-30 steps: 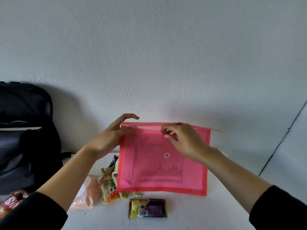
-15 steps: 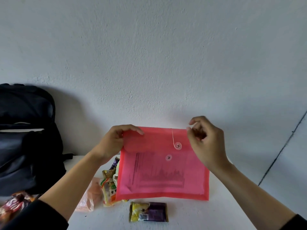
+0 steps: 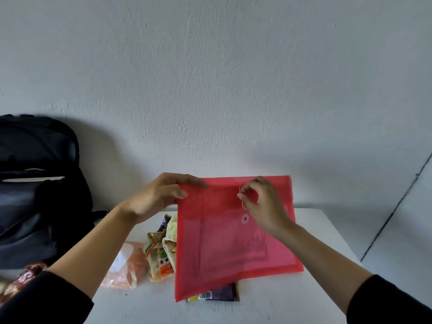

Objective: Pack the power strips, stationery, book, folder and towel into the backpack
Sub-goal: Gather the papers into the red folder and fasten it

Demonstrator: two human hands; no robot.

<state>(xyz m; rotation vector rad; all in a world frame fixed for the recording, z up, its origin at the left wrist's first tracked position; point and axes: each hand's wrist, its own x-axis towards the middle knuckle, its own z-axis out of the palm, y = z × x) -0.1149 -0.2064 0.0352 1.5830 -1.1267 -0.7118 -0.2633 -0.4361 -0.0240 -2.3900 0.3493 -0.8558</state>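
Now flap (image 3: 222,190) down | our left hand (image 3: 159,195) grips translucent red plastic folder (image 3: 222,249) | right hand (image 3: 264,204) pinches thin string (image 3: 242,204) | nearly packable

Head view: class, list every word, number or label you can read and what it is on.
"金", probably, on the orange snack packet; other characters blurred.
The printed sheet inside the red folder: too blurred to read.
The barcode on the purple packet: digits too small.
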